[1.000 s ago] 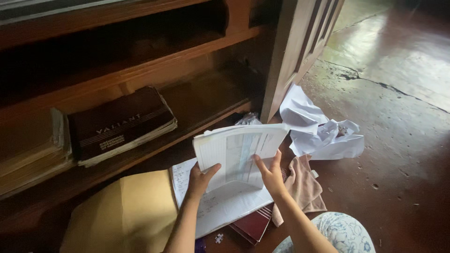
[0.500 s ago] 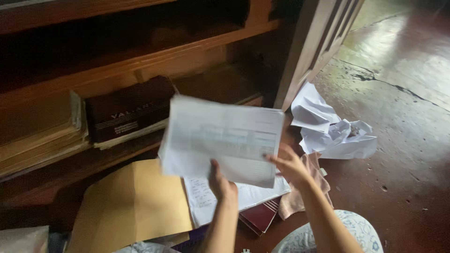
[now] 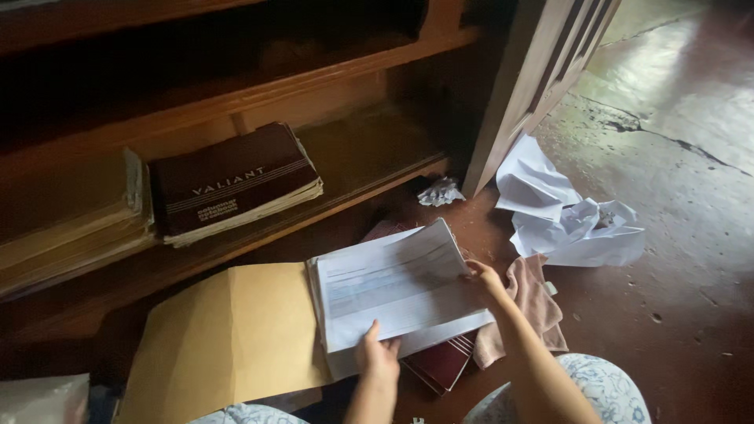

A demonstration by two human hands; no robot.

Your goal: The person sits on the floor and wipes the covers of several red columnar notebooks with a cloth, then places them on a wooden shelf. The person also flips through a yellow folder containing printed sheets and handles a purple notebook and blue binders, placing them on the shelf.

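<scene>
A stack of white printed papers [image 3: 393, 286] lies on the floor in front of a wooden shelf unit. My left hand [image 3: 377, 357] grips the stack's near edge, thumb on top. My right hand [image 3: 485, 276] rests on the stack's right edge with fingers curled over it. Under the papers lies a dark red book [image 3: 440, 365]. A large tan envelope [image 3: 224, 334] lies to the left, touching the stack.
A dark brown book [image 3: 232, 182] and a pile of old papers [image 3: 71, 228] sit on the lower shelf [image 3: 369, 149]. Crumpled white paper [image 3: 561, 212], a pink cloth [image 3: 534, 302] and a small paper ball [image 3: 440, 191] lie on the reddish floor beside an open wooden door [image 3: 542, 71].
The papers were held up in the air in both hands; now they are lowered flat onto the pile on the floor. Both hands came down with them.
</scene>
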